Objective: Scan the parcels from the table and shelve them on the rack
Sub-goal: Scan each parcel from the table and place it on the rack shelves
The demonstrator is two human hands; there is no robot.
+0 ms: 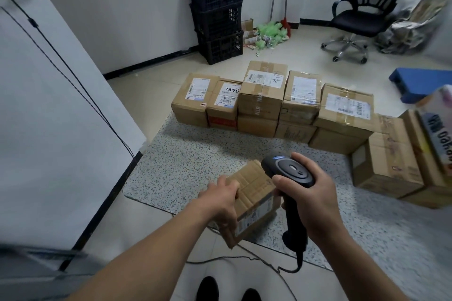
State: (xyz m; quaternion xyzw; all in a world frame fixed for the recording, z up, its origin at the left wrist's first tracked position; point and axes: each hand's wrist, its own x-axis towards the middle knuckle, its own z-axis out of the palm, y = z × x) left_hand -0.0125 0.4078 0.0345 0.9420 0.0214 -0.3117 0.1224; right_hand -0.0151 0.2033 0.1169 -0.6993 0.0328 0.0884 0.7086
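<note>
1. Fingers (230, 187) of the left hand (220, 205) curled over the upper left edge of a small cardboard parcel (256, 197), thumb lower down on the same end. Grips it firmly, lifted and tilted just above the near edge of the speckled table (195, 159).
2. Right hand (315, 203) wrapped round the handle of a black scanner (288, 171), thumb resting beside its head. Points the nose down at the parcel, close to its upper corner.
3. Held at that tilt presumably to turn the printed label on the lower right face up toward the scanner. Aim on the barcode itself hard to confirm, partly hidden behind hand and handle.
4. Judged as the scan step: not yet shelved. No rack clearly in view, possibly the blurred grey edge at lower left.
5. Beyond, a row of stacked parcels (266, 95) along the far side of the table, labels mostly up, with more boxes (389, 161) piled at the right end. Well apart from the one in hand.
6. Below, a thin cable (244, 257) running from the scanner handle across the floor near the feet. Likely snag when turning away to shelve.
7. Farther out: black crates (217, 12) stacked against the wall, an office chair (362, 17), a blue pallet (420, 83) on the floor at right.
</note>
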